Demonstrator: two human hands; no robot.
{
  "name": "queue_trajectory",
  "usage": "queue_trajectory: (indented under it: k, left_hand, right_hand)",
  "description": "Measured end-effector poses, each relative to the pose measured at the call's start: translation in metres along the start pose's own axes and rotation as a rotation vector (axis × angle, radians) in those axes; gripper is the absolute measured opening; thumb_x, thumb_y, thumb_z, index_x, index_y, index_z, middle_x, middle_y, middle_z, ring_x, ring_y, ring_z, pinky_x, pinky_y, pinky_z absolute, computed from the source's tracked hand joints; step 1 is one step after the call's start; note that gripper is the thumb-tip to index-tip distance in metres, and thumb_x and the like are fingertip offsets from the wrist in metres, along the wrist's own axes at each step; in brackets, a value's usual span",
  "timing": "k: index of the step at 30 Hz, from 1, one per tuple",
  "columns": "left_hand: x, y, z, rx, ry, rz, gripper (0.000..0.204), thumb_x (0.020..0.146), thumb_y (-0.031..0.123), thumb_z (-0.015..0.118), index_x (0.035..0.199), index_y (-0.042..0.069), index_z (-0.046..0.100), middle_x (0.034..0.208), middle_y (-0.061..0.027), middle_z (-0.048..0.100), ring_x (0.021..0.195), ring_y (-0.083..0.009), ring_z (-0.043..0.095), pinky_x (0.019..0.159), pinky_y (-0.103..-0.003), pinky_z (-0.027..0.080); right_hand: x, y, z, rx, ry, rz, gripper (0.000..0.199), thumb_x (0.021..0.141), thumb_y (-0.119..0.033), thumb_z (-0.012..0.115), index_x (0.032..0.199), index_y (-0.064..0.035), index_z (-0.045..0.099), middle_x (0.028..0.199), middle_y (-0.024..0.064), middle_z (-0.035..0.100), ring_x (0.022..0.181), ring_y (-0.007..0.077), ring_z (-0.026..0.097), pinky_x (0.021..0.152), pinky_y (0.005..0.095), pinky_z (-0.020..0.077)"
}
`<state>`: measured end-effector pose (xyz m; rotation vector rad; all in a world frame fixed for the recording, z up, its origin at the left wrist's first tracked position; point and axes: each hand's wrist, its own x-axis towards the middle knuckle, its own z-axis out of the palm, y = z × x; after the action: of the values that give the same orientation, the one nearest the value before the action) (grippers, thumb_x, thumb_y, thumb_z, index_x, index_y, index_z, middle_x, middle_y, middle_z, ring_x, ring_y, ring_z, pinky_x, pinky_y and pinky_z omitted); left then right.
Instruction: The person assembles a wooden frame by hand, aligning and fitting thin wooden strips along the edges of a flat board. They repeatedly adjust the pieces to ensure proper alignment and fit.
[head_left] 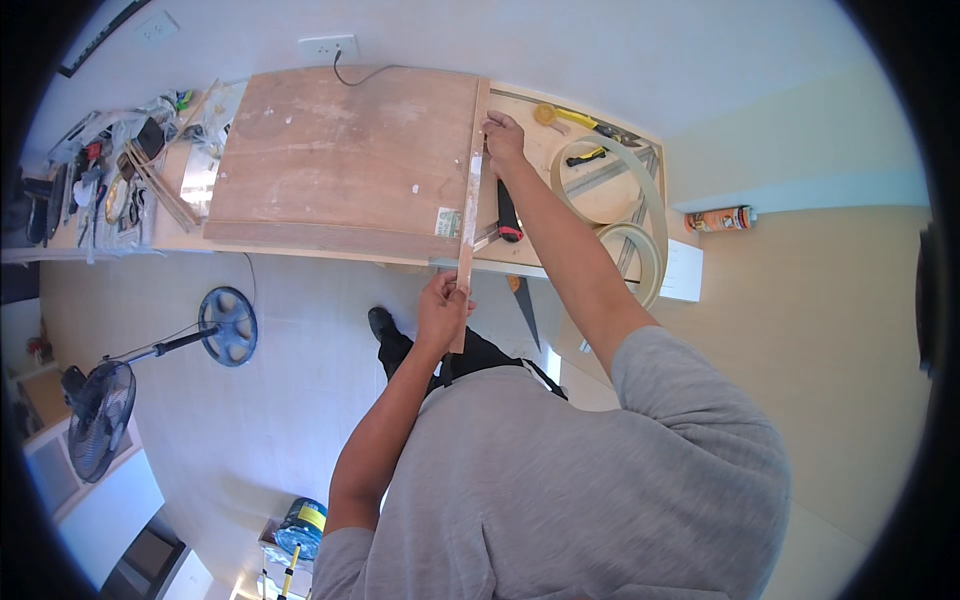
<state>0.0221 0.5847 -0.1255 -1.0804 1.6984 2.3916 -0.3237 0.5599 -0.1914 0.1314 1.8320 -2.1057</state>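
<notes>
A long, narrow wooden strip (pixel 468 220) lies along the right edge of a large brown wooden panel (pixel 340 150), and its near end juts past the table's front edge. My left hand (pixel 443 312) is closed around the strip close to that near end. Farther away, my right hand (pixel 504 140) has its fingers curled in at the strip's far part, against the panel's edge; the fingertips are partly hidden. Just right of the strip lies a black-handled tool with a red end (pixel 509 212). A handsaw (pixel 522 308) with a dark blade points down below the table's front edge.
Coils of pale edging band (pixel 650 262), a yellow-handled tool (pixel 580 120) and a tape roll (pixel 545 114) lie at right. Mixed tools and bags (pixel 120 180) crowd the left end. A standing fan (pixel 102 420), an orange-labelled tube (pixel 720 219) and a bucket (pixel 300 528) stand around.
</notes>
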Motion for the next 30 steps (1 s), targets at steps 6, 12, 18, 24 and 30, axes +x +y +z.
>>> queue_trajectory:
  k: [6,12,18,24,30]
  left_hand:
    - [0.010,-0.007,-0.001,0.018,0.045,-0.002,0.028,0.102,0.006,0.056,0.127,-0.006,0.058,0.095,-0.0099,0.069,0.074,-0.0153,0.069,0.066,-0.028,0.058]
    - [0.016,-0.009,-0.004,-0.022,0.024,-0.023,0.028,0.101,0.007,0.056,0.126,-0.006,0.058,0.096,-0.0111,0.069,0.075,-0.0154,0.069,0.066,-0.027,0.058]
    - [0.017,-0.002,-0.008,-0.027,0.026,-0.082,0.028,0.101,0.008,0.058,0.125,-0.006,0.058,0.097,-0.0115,0.069,0.077,-0.0164,0.070,0.068,-0.028,0.058]
    - [0.015,0.004,-0.008,-0.074,0.028,-0.126,0.027,0.101,0.010,0.060,0.123,-0.005,0.059,0.095,-0.0098,0.069,0.076,-0.0173,0.070,0.069,-0.030,0.058]
    - [0.014,0.012,-0.007,-0.058,0.019,-0.154,0.026,0.100,0.011,0.062,0.120,-0.004,0.059,0.093,-0.0091,0.068,0.077,-0.0183,0.069,0.070,-0.032,0.058]
  right_hand:
    - [0.003,0.006,0.005,-0.111,0.069,-0.022,0.033,0.091,0.003,0.066,0.124,0.0068,0.067,0.110,0.0131,0.071,0.097,0.0194,0.067,0.087,0.0307,0.0544]
    - [-0.005,0.001,0.003,-0.055,-0.004,-0.049,0.033,0.090,0.002,0.067,0.123,0.0075,0.068,0.109,0.0128,0.072,0.098,0.0202,0.068,0.087,0.0315,0.0548]
    - [-0.023,0.004,-0.002,-0.017,-0.026,0.078,0.033,0.092,-0.001,0.070,0.123,0.0084,0.067,0.107,0.0126,0.072,0.095,0.0190,0.068,0.084,0.0307,0.0550]
    - [-0.030,0.007,-0.004,-0.035,-0.019,0.086,0.031,0.094,-0.005,0.070,0.122,0.0086,0.067,0.101,0.0104,0.071,0.087,0.0180,0.068,0.077,0.0310,0.0566]
    - [-0.031,0.003,-0.005,-0.025,-0.073,0.159,0.025,0.096,-0.008,0.069,0.118,0.0055,0.068,0.096,0.0082,0.071,0.079,0.0151,0.066,0.066,0.0319,0.0557]
